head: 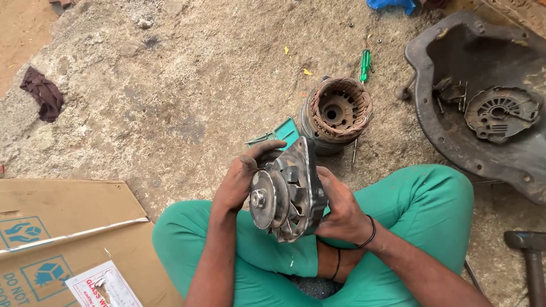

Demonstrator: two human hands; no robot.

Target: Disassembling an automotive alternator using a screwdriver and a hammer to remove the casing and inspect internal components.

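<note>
Your left hand (pixel 242 182) and right hand (pixel 340 211) both clasp one alternator housing (pixel 287 190); one copper-wound stator (pixel 336 113) and one green screwdriver (pixel 364 65) lie beyond them.

2 hands (pixel 239 182), 1 screwdriver (pixel 364 65), perhaps 1 hammer (pixel 529 250)

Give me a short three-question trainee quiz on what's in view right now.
1. True or false: both hands hold the pulley-end alternator half.
2. What lies inside the black metal pan at the right?
A. a hammer
B. a round vented cover
C. a rag
3. Fill in: the green-handled screwdriver lies on the ground beside the copper-wound ____.

Key
1. True: left hand and right hand grip it from either side.
2. B, the round vented cover.
3. Stator.
</note>
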